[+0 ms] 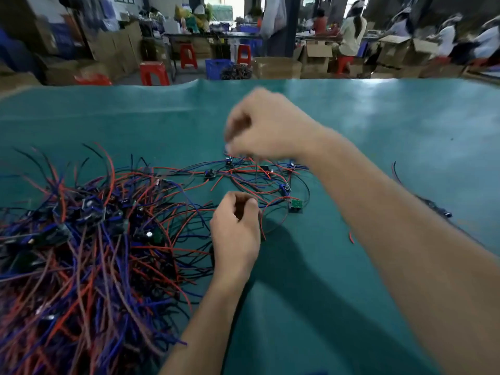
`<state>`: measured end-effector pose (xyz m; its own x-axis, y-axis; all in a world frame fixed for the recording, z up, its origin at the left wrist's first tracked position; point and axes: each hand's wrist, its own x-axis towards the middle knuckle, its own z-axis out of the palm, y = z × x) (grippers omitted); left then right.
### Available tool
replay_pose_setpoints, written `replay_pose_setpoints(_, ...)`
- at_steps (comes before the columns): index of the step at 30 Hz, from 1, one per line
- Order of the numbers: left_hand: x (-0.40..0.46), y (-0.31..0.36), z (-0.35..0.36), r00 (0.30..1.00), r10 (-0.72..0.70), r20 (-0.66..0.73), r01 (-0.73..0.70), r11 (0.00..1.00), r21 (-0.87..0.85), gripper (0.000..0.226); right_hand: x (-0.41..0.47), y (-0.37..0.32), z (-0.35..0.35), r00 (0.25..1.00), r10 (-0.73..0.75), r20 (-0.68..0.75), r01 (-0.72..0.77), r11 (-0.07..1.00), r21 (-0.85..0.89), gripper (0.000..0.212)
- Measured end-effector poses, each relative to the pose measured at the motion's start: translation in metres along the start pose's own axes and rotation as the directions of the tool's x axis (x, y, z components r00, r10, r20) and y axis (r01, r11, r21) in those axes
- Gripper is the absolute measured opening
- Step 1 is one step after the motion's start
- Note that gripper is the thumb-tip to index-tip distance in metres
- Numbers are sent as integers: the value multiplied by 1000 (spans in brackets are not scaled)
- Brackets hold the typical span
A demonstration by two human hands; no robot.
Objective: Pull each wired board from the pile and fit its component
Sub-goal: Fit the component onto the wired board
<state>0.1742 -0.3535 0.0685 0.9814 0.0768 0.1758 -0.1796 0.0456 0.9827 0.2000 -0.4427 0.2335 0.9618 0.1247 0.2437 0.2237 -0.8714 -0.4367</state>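
Observation:
A big pile of wired boards (81,239) with red, blue and black leads covers the left of the green table mat (392,136). Several boards lie spread out beyond it, among them a small green board (295,205) at the right end. My left hand (238,231) is curled and pinches wires that run toward that green board. My right hand (259,125), blurred, hovers above the spread boards with its fingers curled downward; it seems to pinch something small, but the blur hides what.
A loose black wire (396,171) and a short red wire piece (351,237) lie right of my right forearm. Beyond the table's far edge stand red stools (154,73), cardboard boxes (276,67), a blue crate (217,69) and seated people.

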Motion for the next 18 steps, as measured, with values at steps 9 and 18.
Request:
replay_pose_setpoints(9,0,-2,0,999,0,-51,3,998,60,6,-74,120,69,937,337,-96,-338,941,12,17)
replay_pose_setpoints(18,-3,0,3,987,-16,158,4,997,78,15,-93,117,37,844,476,-248,180,185,966,27)
